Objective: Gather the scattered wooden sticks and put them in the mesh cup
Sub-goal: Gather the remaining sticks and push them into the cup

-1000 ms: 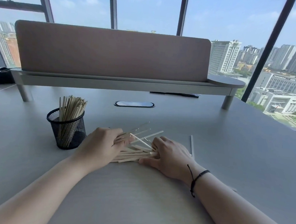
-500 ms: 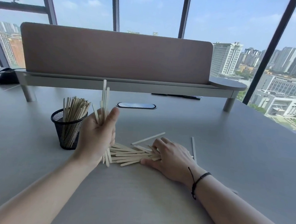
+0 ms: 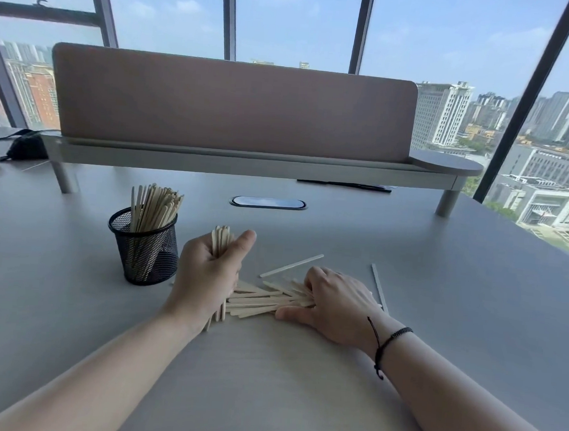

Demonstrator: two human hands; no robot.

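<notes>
Left fingers [image 3: 213,261] clenched round upright sticks [image 3: 221,241], right hand [image 3: 334,301] flat, pinning the pile [image 3: 264,300]. Looks mid-gather; next, drop them in the cup [image 3: 146,250].

Bright daylight comes in through the windows [image 3: 288,19] ahead of me, washing the grey tabletop [image 3: 438,291] with pale glare toward its far edge. Shadows are soft; the mesh cup [image 3: 144,250] looks dark against the light. The window frames bow outward at the edges. The picture is mostly sharp.
</notes>
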